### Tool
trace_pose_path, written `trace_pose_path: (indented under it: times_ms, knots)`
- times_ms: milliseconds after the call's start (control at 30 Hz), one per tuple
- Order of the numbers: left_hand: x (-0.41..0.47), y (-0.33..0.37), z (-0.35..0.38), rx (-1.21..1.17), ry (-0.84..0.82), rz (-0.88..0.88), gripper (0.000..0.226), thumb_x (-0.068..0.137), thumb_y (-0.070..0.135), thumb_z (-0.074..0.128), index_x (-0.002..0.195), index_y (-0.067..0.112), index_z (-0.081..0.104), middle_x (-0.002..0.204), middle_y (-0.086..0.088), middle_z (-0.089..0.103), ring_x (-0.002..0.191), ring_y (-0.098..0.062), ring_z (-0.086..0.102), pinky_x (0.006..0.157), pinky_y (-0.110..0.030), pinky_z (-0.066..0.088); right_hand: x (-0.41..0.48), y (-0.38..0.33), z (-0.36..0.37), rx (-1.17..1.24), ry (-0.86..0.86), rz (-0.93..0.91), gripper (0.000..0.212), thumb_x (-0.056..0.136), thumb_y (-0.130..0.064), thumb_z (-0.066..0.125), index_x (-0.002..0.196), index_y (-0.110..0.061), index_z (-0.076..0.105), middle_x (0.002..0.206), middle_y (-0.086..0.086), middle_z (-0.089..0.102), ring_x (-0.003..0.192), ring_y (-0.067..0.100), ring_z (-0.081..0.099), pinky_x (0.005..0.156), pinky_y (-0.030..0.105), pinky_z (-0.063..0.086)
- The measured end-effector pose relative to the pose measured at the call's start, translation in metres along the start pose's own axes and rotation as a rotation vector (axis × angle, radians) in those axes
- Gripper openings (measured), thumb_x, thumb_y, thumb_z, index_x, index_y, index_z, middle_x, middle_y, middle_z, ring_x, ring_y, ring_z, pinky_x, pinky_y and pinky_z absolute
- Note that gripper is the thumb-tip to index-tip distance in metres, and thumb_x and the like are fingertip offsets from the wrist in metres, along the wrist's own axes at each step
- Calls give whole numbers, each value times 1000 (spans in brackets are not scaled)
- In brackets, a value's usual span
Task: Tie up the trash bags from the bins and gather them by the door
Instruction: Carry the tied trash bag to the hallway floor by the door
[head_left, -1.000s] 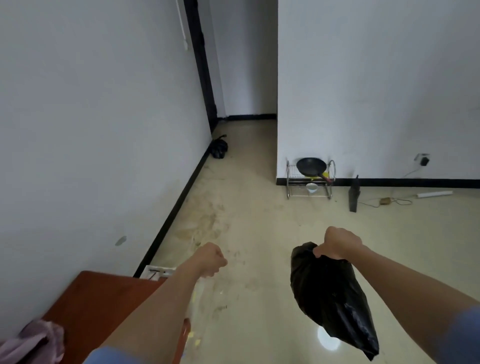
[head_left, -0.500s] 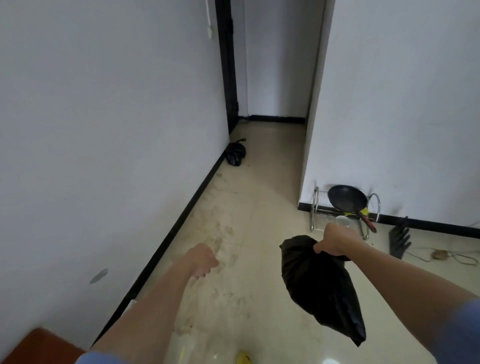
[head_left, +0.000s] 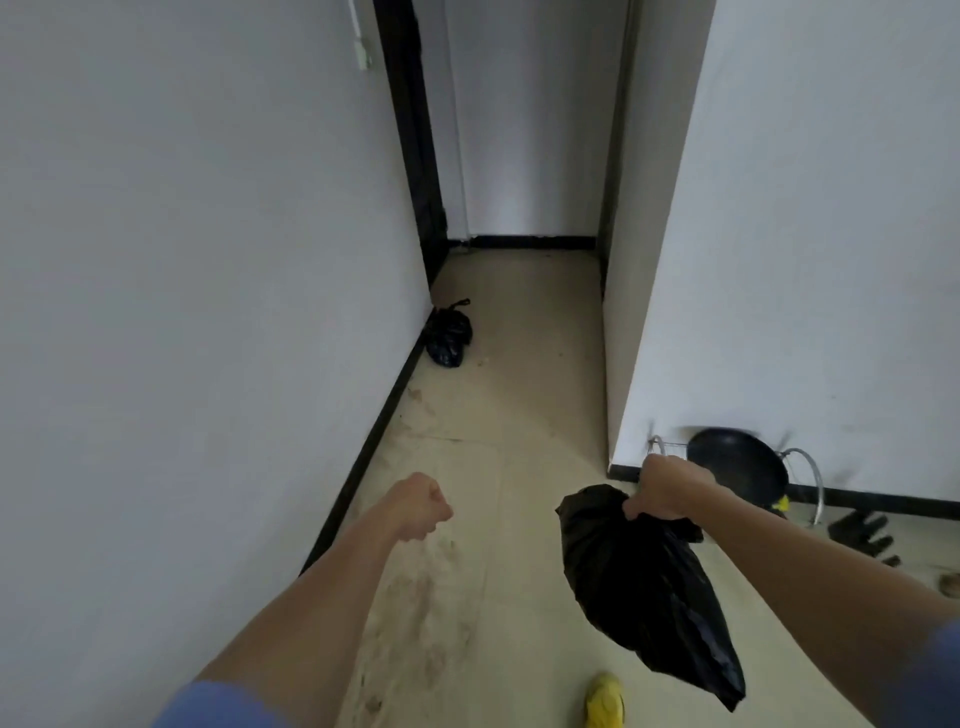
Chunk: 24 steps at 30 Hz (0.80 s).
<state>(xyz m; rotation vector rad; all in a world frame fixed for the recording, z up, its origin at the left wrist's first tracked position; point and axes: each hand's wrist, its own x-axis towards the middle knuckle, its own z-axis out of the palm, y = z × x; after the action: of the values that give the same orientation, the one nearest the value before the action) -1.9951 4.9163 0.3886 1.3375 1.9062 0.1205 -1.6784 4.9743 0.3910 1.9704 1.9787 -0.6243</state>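
White walls (head_left: 182, 312) line a narrow hallway with a scuffed beige floor (head_left: 519, 415) and a dark door frame (head_left: 410, 140) at far left. At lower right the black trash bag (head_left: 639, 587) hangs above the floor, its gathered neck clamped in the curled fingers of the right hand (head_left: 665, 486), near a frying pan (head_left: 737, 467) on a wire rack (head_left: 810, 478). A second black bag (head_left: 448, 335) lies knotted beside the door frame, and the left hand (head_left: 418, 506) is balled into an empty fist.
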Motion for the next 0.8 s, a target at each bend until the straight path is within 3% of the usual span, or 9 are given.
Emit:
trace_pose_path:
  times_ms: [200, 233, 300, 333, 400, 533, 700, 800]
  knots:
    - [151, 51, -68, -32, 1, -91, 12, 91, 17, 58, 83, 8, 55, 79, -9, 58, 59, -16, 51, 47, -20, 42, 172, -38, -69, 2, -55, -68, 50, 69, -49, 72, 102, -14, 59, 88, -1, 59, 83, 22, 59, 68, 29, 47]
    - [174, 58, -82, -35, 3, -94, 13, 91, 16, 57, 80, 9, 55, 79, -9, 57, 61, -16, 53, 51, -22, 46, 198, -46, -84, -5, -62, -82, 51, 70, -49, 73, 105, -14, 60, 87, 0, 58, 83, 22, 59, 69, 29, 47]
    - [218, 69, -112, -40, 43, -49, 15, 91, 21, 58, 79, 11, 58, 89, -9, 62, 79, -22, 60, 74, -32, 54, 249, -65, -118, -21, -55, -118, 55, 71, -49, 73, 112, -13, 59, 90, 1, 57, 83, 23, 57, 71, 30, 47]
    - [237, 72, -126, -24, 70, -35, 15, 90, 25, 58, 84, 11, 61, 97, -9, 64, 90, -24, 62, 86, -36, 55, 273, -76, -135, -45, -50, -142, 57, 72, -49, 73, 114, -13, 58, 93, 2, 58, 84, 24, 57, 72, 30, 48]
    - [268, 77, -154, 33, 91, -37, 21, 90, 28, 57, 98, 10, 64, 108, -8, 63, 103, -25, 61, 94, -39, 52, 320, -100, -163, -98, -64, -189, 60, 76, -50, 70, 120, -13, 55, 105, 5, 60, 90, 26, 58, 78, 33, 50]
    - [347, 68, -200, 139, 73, -99, 19, 87, 27, 55, 102, 17, 60, 111, -1, 59, 102, -19, 58, 91, -32, 49, 419, -148, -202, -160, -88, -247, 58, 82, -49, 64, 125, -12, 52, 119, 8, 60, 102, 27, 59, 82, 33, 48]
    - [485, 44, -256, 205, 32, -144, 14, 85, 32, 55, 96, 23, 57, 109, -1, 59, 98, -18, 59, 90, -35, 52, 552, -213, -228, -187, -115, -261, 51, 85, -49, 62, 115, -8, 55, 103, 7, 61, 90, 24, 60, 71, 29, 45]
    - [558, 45, -298, 201, -12, -134, 14, 84, 32, 55, 95, 24, 56, 109, 0, 58, 99, -18, 58, 88, -32, 50, 620, -252, -244, -158, -156, -229, 58, 85, -50, 62, 122, -7, 51, 107, 8, 58, 94, 25, 59, 79, 32, 48]
